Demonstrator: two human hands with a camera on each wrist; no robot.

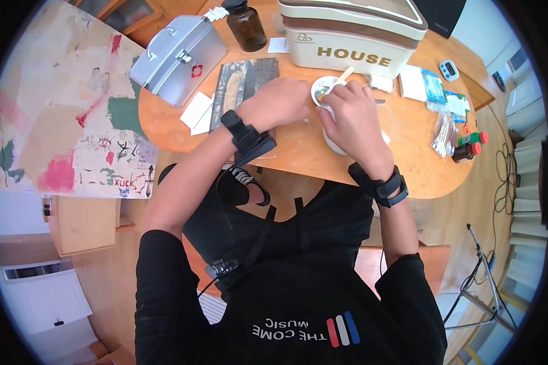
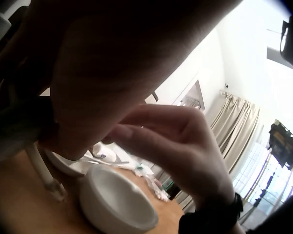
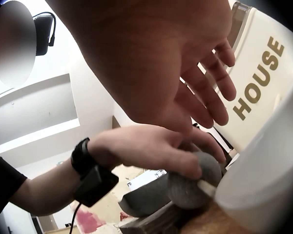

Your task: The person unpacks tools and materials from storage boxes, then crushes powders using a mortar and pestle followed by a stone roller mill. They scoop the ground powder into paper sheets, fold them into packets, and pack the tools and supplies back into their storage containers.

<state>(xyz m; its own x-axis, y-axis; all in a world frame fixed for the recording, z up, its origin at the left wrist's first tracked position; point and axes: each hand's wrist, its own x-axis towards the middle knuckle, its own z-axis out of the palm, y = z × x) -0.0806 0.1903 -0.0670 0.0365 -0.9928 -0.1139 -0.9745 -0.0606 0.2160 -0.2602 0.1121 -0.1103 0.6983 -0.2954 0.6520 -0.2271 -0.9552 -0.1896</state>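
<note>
Hands meet at frame centre over the oval wooden table (image 1: pixel 298 152). Left hand (image 1: pixel 277 103) grips a grey rounded stone (image 3: pixel 193 178). Right hand (image 1: pixel 353 118) pinches a flat wooden stick (image 1: pixel 340 79) in the small white ceramic bowl (image 1: pixel 323 91).

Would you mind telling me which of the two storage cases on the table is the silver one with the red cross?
It is the metal case at the table's far left, with a handle on top. The other, the cream box, is labelled HOUSE and stands beyond both hands.
</note>
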